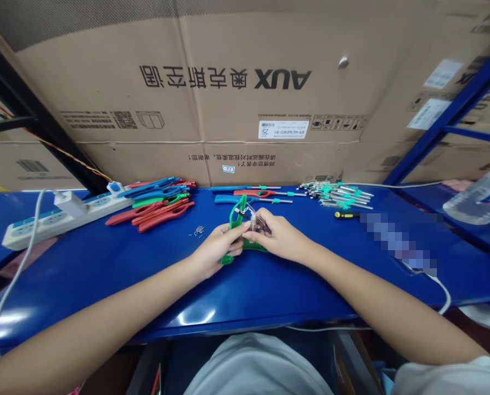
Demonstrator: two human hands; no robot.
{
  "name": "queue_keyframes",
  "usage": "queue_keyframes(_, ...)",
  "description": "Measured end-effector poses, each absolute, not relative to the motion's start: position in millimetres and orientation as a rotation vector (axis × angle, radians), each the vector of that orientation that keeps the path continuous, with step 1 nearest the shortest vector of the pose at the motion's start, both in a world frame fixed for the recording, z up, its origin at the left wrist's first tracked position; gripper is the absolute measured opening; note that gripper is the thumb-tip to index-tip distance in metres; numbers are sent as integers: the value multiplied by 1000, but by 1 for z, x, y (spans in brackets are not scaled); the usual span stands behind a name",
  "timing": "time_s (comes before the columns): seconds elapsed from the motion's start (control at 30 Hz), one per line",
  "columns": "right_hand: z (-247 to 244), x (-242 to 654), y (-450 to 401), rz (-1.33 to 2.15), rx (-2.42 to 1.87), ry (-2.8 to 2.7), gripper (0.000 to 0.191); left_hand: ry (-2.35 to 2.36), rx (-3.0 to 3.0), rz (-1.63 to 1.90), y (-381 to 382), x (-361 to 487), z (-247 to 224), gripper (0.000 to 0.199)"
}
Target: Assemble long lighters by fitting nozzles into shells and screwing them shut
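Note:
A green plastic casing (227, 258) is in my left hand (217, 247), whose fingers are wrapped round it. My right hand (278, 233) pinches a small clear part (253, 219) with thin wires beside the casing, and both hands meet there. More green plastic (255, 246) shows under my right hand. Small metal screws or pins (199, 231) lie left of my hands. Beyond my hands lie blue and red lighter-like pieces with metal tubes (283, 201).
Red, blue and green casings (162, 211) are piled at left, beside a white power strip (49, 219). Metal and teal parts (343, 195) and a yellow-black screwdriver (345, 215) lie right. A clear bottle (477, 197) is far right. Cardboard (236, 33) stands behind the blue table (146, 274).

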State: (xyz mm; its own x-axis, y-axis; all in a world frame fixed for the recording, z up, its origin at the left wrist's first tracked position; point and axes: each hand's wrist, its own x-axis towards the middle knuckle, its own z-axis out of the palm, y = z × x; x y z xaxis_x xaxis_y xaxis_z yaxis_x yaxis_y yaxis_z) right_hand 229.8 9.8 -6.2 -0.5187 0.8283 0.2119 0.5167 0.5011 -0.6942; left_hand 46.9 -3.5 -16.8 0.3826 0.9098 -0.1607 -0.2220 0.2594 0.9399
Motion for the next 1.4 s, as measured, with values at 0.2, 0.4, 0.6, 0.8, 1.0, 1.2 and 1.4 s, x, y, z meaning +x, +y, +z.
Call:
queue_keyframes(0.2, -3, 243, 23, 644, -1060, -2163, 18, 894, 1174, 942, 1, 44, -17, 46)
queue_keyframes(0.4, 4, 259, 26, 670, -1150, -2269, 19, 1167, 1413, 1104, 4, 36, -18, 57)
queue_keyframes(0.6, 0, 259, 22, 448, -1223, -2691, 28, 1249, 1713, 1023, 12, 28, -23, 49)
queue_keyframes(0.8, -6, 263, 30, 577, -1049, -2632, 24, 1247, 1832, 970, 8, 31, -29, 50)
queue_keyframes(1.0, 8, 288, 48, 390, -1078, -2514, 27, 1251, 2002, 917, 7, 29, -27, 53)
queue_keyframes(1.2, 33, 376, 100, -41, -1613, -2244, 20, 1121, 2347, 685, 3, 26, -17, 49)
queue_keyframes(1.4, 26, 445, 126, -20, -1586, -2389, 16, 1034, 2408, 532, 6, 24, -20, 46)
